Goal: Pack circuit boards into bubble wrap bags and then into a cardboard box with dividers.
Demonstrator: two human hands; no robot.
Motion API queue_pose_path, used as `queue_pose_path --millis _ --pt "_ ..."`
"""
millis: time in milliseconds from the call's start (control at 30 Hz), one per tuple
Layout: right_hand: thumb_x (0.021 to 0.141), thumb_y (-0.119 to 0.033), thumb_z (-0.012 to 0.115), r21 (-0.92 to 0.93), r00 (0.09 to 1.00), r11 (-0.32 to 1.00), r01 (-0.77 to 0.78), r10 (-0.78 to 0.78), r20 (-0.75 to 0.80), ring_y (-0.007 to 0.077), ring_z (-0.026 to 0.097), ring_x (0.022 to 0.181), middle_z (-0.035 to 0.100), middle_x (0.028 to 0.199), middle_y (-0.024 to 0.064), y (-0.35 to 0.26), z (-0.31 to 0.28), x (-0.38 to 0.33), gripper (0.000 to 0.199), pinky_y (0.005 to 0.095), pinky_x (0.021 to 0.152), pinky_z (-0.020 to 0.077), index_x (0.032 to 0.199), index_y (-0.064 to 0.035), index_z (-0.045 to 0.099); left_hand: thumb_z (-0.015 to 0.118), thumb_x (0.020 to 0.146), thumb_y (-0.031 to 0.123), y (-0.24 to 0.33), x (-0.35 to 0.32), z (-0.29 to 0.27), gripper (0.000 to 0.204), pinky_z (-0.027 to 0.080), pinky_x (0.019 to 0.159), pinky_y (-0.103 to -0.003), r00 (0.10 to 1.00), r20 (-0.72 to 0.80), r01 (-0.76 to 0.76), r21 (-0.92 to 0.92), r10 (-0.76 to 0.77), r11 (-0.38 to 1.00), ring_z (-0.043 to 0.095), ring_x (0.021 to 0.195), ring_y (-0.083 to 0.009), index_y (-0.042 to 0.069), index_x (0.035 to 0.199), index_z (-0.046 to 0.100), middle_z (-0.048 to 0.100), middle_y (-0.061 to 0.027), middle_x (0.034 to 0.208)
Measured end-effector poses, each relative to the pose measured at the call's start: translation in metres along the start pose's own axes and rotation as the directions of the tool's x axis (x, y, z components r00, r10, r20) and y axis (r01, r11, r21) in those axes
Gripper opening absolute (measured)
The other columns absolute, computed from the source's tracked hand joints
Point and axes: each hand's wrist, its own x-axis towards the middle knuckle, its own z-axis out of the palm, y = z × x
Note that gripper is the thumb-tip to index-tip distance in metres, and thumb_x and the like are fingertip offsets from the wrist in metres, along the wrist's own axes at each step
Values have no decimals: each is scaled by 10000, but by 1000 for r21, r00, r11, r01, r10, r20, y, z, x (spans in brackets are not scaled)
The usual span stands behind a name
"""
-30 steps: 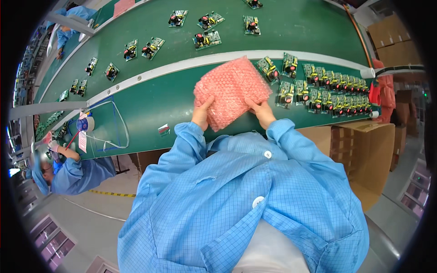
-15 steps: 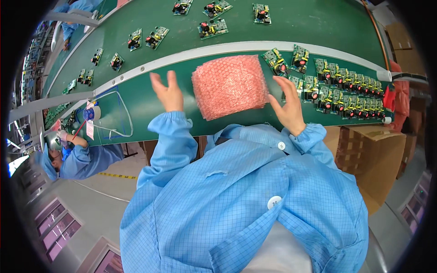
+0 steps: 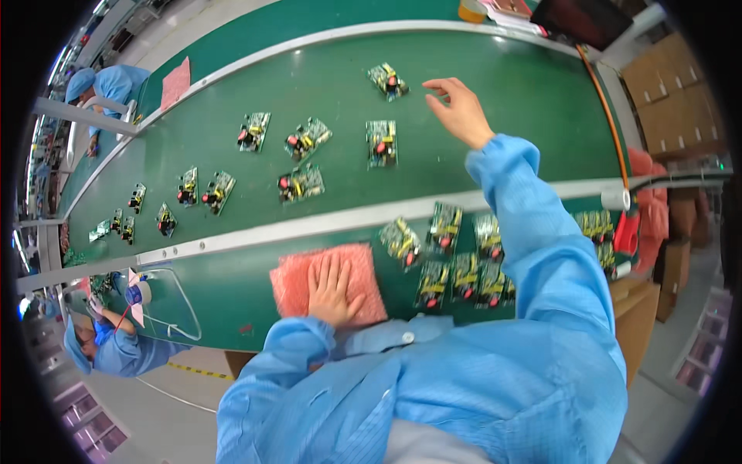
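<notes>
My left hand (image 3: 332,292) lies flat with its fingers spread on a pink bubble wrap bundle (image 3: 290,271) at the near edge of the green bench. Far out over the bench, my right hand (image 3: 457,110) reaches with bent fingers apart and holds nothing. Just left of its fingertips sits a circuit board (image 3: 388,81) with a red-topped round part. A second circuit board (image 3: 382,144) lies nearer to me. Right of the bundle, several circuit boards (image 3: 433,283) stand in rows, partly hidden by my right arm.
More circuit boards (image 3: 301,183) are scattered leftward beyond the pale rail (image 3: 325,223). A tape roll (image 3: 137,293) stands at left, near a co-worker in blue (image 3: 127,356). Another person (image 3: 108,89) sits at the far left. A dark screen (image 3: 581,23) and cardboard boxes (image 3: 661,85) are at the right.
My right hand has moved from beside the bundle to far across the bench. My left hand has come down onto the bundle, which now looks flatter. The view has shifted toward the far side.
</notes>
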Motion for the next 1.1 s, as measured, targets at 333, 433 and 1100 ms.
queue_pose_path --millis 333,433,1100 --pt "826 -356 541 -324 997 946 -28 48 56 366 554 858 559 879 205 112 127 131 332 421 777 452 892 -44 636 539 757 481 -3 27 10 715 121 1054 -540 991 128 50 -22 -47 998 205 1337 -305 114 1346 368 259 -141 1434" --pt "824 -282 541 -114 979 975 189 -178 99 342 561 850 600 885 182 94 107 115 274 399 763 452 856 -32 647 543 764 440 -4 25 6 682 119 1055 -528 993 102 61 -33 -57 998 218 1331 -301 114 1340 379 277 -138 1425" --pt "888 -111 548 364 935 867 -341 353 37 84 533 876 551 1020 25 -98 -90 -266 251 206 758 437 1120 -18 578 421 890 249 -18 20 -34 429 64 1086 -499 983 -41 -183 -274 179 944 183 1346 -302 86 1285 454 303 -129 1413"
